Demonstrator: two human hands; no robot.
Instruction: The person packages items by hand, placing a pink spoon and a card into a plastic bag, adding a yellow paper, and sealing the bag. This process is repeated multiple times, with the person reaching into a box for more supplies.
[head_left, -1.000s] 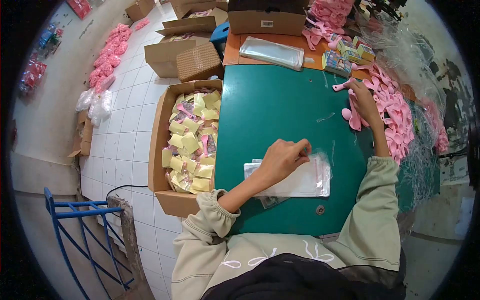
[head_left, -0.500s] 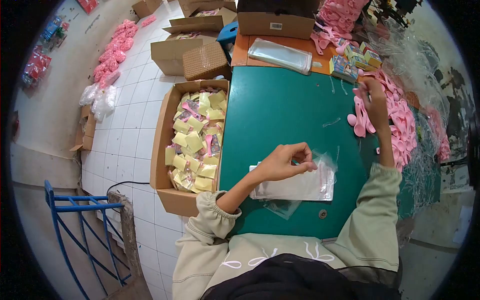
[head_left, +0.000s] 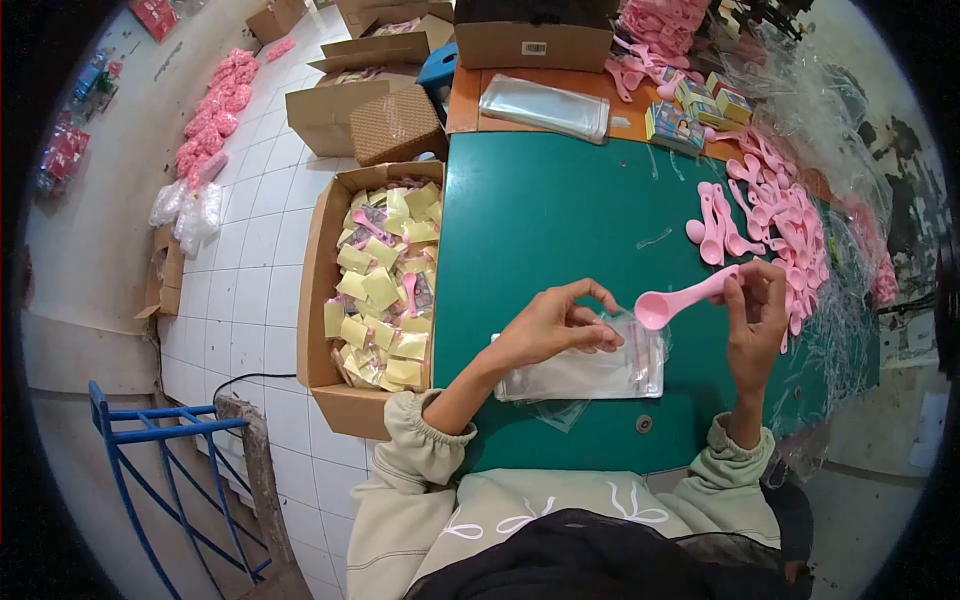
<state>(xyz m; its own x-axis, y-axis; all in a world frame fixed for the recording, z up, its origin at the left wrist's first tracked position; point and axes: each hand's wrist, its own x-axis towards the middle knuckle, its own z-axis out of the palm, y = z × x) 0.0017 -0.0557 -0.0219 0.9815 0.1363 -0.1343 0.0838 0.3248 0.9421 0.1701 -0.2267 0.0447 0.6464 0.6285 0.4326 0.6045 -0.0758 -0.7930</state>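
Observation:
My right hand [head_left: 757,318] grips a pink plastic spoon [head_left: 690,298] by its handle, the bowl pointing left toward my other hand. Curled fingers of my left hand [head_left: 565,325] hold a thin clear plastic bag [head_left: 640,326] near its edge; the exact grip is hard to make out. Beneath that hand lies a stack of clear bags [head_left: 575,380] on the green tabletop [head_left: 540,230]. The spoon's bowl is just beside the held bag, over the stack's upper right corner. A pile of pink spoons [head_left: 795,225] spreads along the table's right side.
Left of the table stands a cardboard box [head_left: 317,300] filled with packets with yellow cards and pink spoons. At the back are a pack of clear bags [head_left: 545,105], small printed boxes [head_left: 675,128] and a dark-topped carton [head_left: 535,50]. Crumpled plastic [head_left: 850,340] lies at the right.
My right hand has come back from the spoon pile toward me, now with a pink spoon in it. My left hand stays over the bags, its thumb and fingers further apart.

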